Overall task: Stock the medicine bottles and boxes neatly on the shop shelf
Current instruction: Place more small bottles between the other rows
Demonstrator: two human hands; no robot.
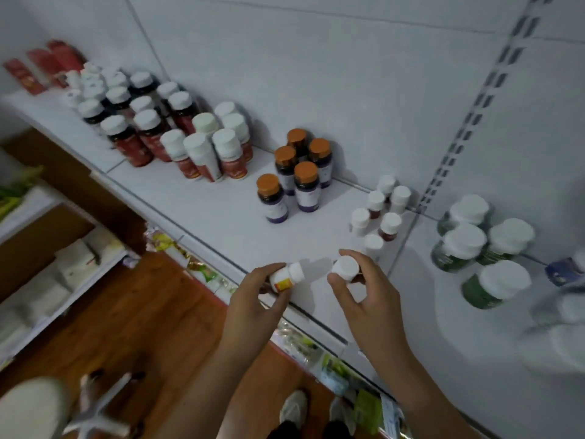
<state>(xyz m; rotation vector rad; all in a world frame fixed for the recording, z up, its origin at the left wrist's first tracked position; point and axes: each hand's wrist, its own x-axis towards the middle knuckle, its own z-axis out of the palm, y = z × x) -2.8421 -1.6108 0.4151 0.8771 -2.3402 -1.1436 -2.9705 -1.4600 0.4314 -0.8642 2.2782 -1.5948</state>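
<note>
I am looking at a white shelf (202, 213) holding red bottles (133, 134), orange-capped bottles (297, 175), small white bottles (380, 210) and green bottles (474, 248).

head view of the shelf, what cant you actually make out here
- Label text on the bottle in the left hand: too small and partly covered by fingers.
- Body of the bottle in the right hand: hidden by the cap and fingers.
- Red boxes, far left: blurred, print unreadable.
- Items at the right edge: motion-blurred and cut off by the frame.
</note>
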